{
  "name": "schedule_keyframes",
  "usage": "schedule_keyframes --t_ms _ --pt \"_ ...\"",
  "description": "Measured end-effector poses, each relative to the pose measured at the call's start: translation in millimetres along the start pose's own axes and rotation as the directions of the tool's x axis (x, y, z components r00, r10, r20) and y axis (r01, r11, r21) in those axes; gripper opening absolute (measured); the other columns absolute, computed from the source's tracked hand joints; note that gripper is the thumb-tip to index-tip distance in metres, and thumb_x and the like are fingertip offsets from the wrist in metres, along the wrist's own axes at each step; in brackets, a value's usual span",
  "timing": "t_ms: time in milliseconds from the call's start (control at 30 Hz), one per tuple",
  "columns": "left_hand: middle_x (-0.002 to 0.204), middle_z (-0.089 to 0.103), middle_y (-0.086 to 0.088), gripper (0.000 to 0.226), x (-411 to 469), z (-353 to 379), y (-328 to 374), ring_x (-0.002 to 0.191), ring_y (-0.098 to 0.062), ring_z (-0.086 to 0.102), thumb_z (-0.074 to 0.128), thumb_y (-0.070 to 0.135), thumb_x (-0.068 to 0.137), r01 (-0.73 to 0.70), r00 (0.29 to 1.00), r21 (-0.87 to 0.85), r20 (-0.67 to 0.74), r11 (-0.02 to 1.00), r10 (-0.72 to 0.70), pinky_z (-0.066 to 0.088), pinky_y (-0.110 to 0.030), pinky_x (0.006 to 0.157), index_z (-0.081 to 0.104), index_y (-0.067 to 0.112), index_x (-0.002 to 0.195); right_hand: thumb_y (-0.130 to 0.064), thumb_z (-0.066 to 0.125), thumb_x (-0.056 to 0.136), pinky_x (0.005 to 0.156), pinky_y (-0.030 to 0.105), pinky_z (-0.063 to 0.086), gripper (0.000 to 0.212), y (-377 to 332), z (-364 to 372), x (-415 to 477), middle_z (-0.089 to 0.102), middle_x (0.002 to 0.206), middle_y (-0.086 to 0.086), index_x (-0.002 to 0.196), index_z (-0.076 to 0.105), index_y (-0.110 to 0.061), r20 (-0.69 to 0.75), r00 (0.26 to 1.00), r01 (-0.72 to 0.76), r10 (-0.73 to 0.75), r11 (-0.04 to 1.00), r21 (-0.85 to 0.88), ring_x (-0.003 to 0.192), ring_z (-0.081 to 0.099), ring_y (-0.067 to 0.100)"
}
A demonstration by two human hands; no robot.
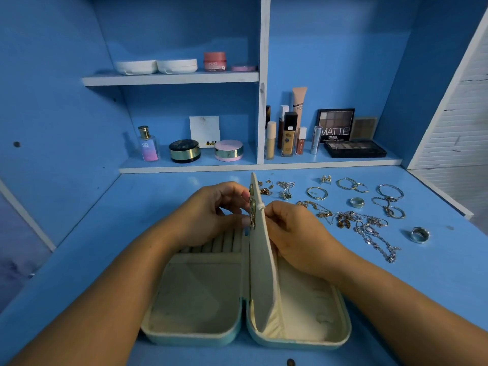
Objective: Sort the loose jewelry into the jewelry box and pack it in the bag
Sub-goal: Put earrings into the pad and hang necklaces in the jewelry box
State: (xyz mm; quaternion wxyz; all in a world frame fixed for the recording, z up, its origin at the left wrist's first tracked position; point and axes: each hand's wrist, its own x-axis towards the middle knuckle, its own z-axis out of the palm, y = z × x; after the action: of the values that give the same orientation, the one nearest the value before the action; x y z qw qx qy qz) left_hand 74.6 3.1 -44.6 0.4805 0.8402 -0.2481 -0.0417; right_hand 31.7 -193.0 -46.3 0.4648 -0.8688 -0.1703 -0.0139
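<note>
Jewelry box point(195, 299) open flat on surface point(105, 233) beneath my grips, flap point(261, 260) upright between them; left grip point(214, 215) pinching earrings point(252, 207) on flap; right grip point(295, 233) curled behind flap, hold I cannot tell; loose jewelry point(364, 220) right of right grip

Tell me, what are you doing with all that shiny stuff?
A person is filling an open jewelry box on the blue desk. The right hand holds its middle flap upright while the left hand pinches earrings on the flap. Loose chains, rings and hoops lie unsorted to the right.
</note>
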Motion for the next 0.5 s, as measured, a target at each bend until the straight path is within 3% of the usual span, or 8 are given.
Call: schedule_keyframes --t_ms 67,133,200,500 --pt "0.105 0.072 0.002 0.026 0.4 -0.2 -0.3 0.103 -0.019 0.067 0.075 0.023 0.081 0.007 1.0 0.008 0.003 1.0 -0.007 0.051 -0.056 0.089 0.064 0.032 0.102 -0.025 0.053 0.095 0.058 0.034 0.05 0.015 1.8 -2.6 -0.5 0.062 0.07 0.001 0.081 0.056 -0.031 -0.008 1.0 0.006 -0.006 0.999 0.038 0.057 0.055 0.019" --pt "0.106 0.072 0.002 0.026 0.5 0.0 -0.1 0.103 -0.019 0.067 0.074 0.028 0.078 0.007 1.0 0.01 -0.001 1.0 -0.007 0.051 -0.057 0.089 0.064 0.035 0.101 -0.021 0.056 0.093 0.052 0.017 0.044 0.017 1.8 -4.3 -2.2 0.06 0.071 -0.01 0.082 0.055 -0.034 -0.008 0.999 0.041 -0.041 0.999 -0.002 0.056 0.055 0.004" --pt "0.106 0.072 0.003 0.026 0.6 0.0 0.5 0.103 -0.017 0.067 0.074 0.03 0.077 0.012 1.0 0.017 0.001 1.0 -0.012 0.052 -0.056 0.089 0.064 0.038 0.1 -0.021 0.059 0.093 0.055 0.009 0.04 0.022 -0.5 -4.3 -2.9 0.057 0.072 -0.015 0.079 0.052 -0.036 0.007 0.997 0.074 -0.073 0.995 -0.066 0.063 0.054 -0.006" --pt "0.106 0.072 0.002 0.026 -0.5 1.6 1.5 0.103 -0.018 0.067 0.075 0.018 0.083 0.019 1.0 0.026 -0.011 0.999 -0.019 0.052 -0.048 0.081 0.064 0.026 0.106 -0.024 0.059 0.092 0.053 0.011 0.039 0.023 -2.1 -1.4 0.4 0.054 0.065 -0.013 0.073 0.05 -0.034 -0.006 0.994 0.107 -0.108 0.99 -0.089 0.059 0.051 -0.004"
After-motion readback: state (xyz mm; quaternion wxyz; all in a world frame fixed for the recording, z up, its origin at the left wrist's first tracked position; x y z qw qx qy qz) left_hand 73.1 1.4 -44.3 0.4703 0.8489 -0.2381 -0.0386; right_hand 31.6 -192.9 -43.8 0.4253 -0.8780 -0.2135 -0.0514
